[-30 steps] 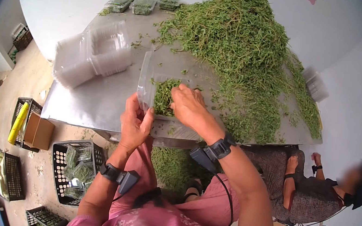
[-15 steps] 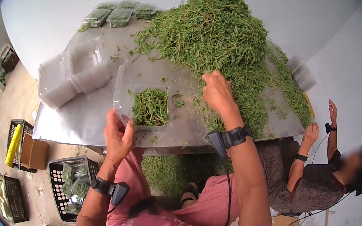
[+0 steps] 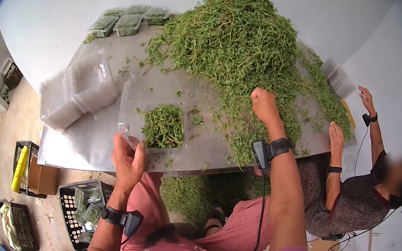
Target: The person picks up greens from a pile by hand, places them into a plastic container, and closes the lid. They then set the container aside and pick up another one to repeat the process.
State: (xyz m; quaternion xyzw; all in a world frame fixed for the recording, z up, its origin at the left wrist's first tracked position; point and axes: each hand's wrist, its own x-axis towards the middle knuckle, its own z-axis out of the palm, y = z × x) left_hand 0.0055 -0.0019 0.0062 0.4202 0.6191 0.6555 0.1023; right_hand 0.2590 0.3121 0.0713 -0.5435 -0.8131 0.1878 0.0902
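My left hand [image 3: 126, 163] pinches the near left edge of an open clear plastic clamshell box [image 3: 122, 108] at the table's front edge. Leafy green stems [image 3: 163, 126] fill the box's tray, while its lid side lies toward the left. Over the near slope of a large heap of the same greens [image 3: 240, 38], my right hand [image 3: 266, 105] is closed, fingers curled down. Whether stems are inside that fist is hidden from view.
Stacked clear boxes [image 3: 79, 87] stand left on the metal table [image 3: 82, 152]; filled boxes [image 3: 128, 23] sit at the back left. Crates, one black [image 3: 63, 209] with packed greens, are on the floor. At right, a co-worker [image 3: 356, 200] raises both hands near more stacked boxes [image 3: 338, 78].
My right hand has moved right across the near side of the heap, still closed. My left hand keeps its hold on the box. The co-worker's nearer hand has moved left and opened out.
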